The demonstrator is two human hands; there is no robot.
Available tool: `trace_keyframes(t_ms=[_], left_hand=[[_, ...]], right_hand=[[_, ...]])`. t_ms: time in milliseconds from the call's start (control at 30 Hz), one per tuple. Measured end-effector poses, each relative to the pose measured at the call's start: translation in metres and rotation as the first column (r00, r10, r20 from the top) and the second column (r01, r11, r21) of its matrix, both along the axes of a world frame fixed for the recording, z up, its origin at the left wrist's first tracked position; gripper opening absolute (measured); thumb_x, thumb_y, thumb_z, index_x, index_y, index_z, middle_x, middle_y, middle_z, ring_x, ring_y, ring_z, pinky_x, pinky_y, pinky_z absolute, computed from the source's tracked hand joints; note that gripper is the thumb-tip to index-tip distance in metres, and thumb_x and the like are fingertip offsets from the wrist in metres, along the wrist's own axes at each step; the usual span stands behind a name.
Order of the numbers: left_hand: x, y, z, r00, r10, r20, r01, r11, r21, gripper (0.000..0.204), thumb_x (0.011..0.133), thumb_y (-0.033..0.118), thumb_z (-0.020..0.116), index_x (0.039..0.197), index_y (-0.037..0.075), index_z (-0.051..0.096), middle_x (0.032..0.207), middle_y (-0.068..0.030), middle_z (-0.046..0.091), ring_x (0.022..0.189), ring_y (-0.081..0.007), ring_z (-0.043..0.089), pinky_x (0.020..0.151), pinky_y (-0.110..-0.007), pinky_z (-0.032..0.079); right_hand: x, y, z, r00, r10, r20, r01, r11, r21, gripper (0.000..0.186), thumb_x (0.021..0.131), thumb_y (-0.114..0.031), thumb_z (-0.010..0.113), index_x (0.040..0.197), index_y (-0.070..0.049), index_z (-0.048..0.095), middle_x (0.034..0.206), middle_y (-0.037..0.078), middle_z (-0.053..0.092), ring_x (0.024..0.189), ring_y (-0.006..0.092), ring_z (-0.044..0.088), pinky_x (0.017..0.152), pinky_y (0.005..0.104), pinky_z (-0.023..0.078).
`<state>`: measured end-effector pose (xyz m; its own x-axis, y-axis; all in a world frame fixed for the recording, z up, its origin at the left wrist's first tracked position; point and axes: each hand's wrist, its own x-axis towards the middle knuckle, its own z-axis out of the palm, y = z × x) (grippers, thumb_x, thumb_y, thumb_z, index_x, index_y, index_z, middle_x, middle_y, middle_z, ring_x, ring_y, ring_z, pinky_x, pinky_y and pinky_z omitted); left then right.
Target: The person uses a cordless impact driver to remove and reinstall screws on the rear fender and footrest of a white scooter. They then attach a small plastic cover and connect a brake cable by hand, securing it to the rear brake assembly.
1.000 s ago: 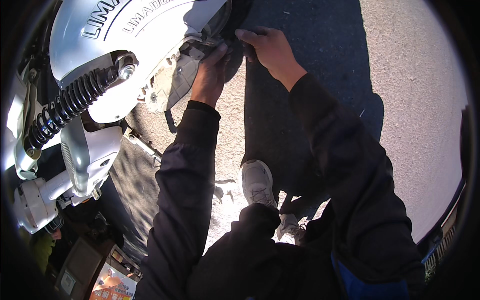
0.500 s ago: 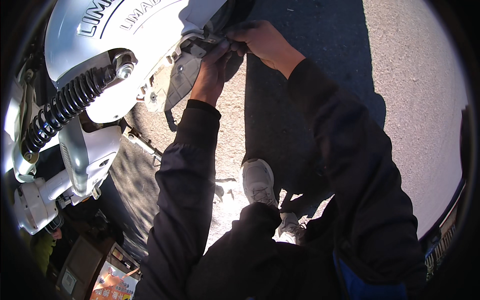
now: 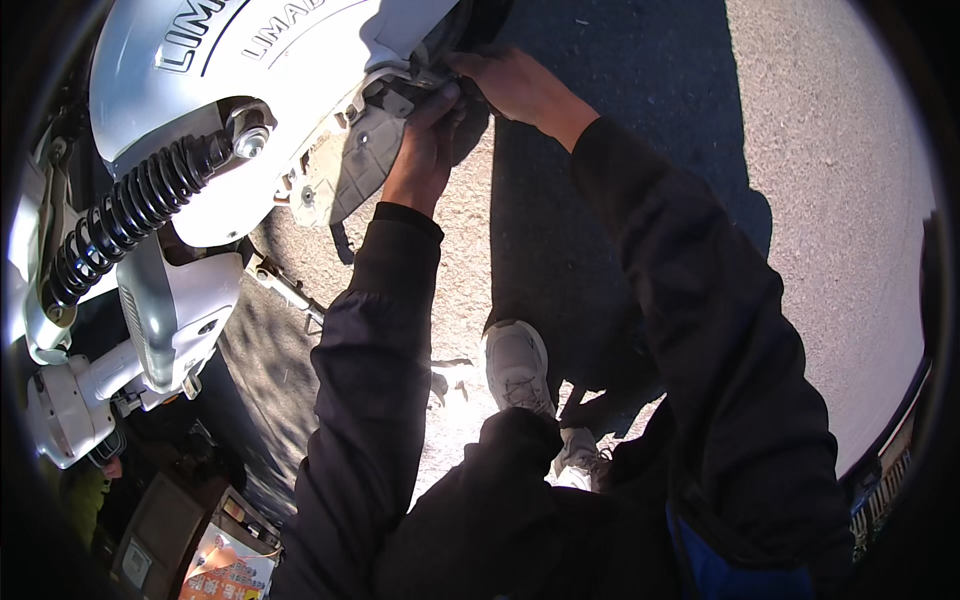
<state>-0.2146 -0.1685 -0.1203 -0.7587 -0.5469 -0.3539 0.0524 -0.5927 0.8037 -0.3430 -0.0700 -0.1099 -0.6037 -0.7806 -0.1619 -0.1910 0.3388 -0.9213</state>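
At the end of a white scooter's body panel (image 3: pixel 310 85), both my hands work close together. My left hand (image 3: pixel 424 145) is closed at the edge of a dusty grey plastic panel (image 3: pixel 362 165), its thumb pointing up; what its fingers grip is hidden. Just to the right and farther off, my right hand (image 3: pixel 515 88) reaches into the shaded recess by a dark rounded part (image 3: pixel 440 42). Its fingers are bent and pressed together, and their tips are lost in shadow. A small bracket (image 3: pixel 388 74) sits beside the hands on the panel's upper edge.
A black coil-spring shock absorber (image 3: pixel 140 205) and a kickstand (image 3: pixel 285 288) belong to the scooter at left. My shoe (image 3: pixel 516 362) stands on sunlit pavement beside a broad shadow. At lower left are a brown box (image 3: pixel 165 520) and a printed orange-and-white sheet (image 3: pixel 228 568).
My right hand has shifted slightly left and its fingers have drawn away from my left hand's fingertips into the recess. The left hand stays nearly in place, its thumb now more exposed.
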Motion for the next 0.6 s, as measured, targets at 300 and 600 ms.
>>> trace_keyframes(t_ms=[300,600], left_hand=[[-0.001,0.001,-0.002,1.000,0.016,-0.019,-0.015,1.000,0.020,0.022,0.094,0.000,0.064,0.116,-0.005,0.064,0.114,-0.0146,0.068,0.107,-0.0260,0.065,0.097,-0.039,0.049],[-0.001,0.000,-0.003,1.000,0.000,-0.024,0.000,1.000,0.015,0.024,0.096,0.001,0.063,0.119,-0.005,0.064,0.117,-0.0143,0.068,0.109,-0.0256,0.064,0.099,-0.040,0.048]], right_hand=[[-0.004,-0.011,-0.025,0.982,0.058,-0.177,-0.058,0.998,0.002,0.043,0.106,-0.035,0.046,0.124,-0.004,0.069,0.113,0.023,0.072,0.110,0.0370,0.068,0.093,0.0398,0.050],[-0.002,-0.016,-0.025,0.992,0.097,-0.081,-0.096,0.995,0.014,0.039,0.107,-0.032,0.043,0.124,-0.008,0.069,0.108,0.022,0.071,0.103,0.0372,0.069,0.088,0.0419,0.053]])
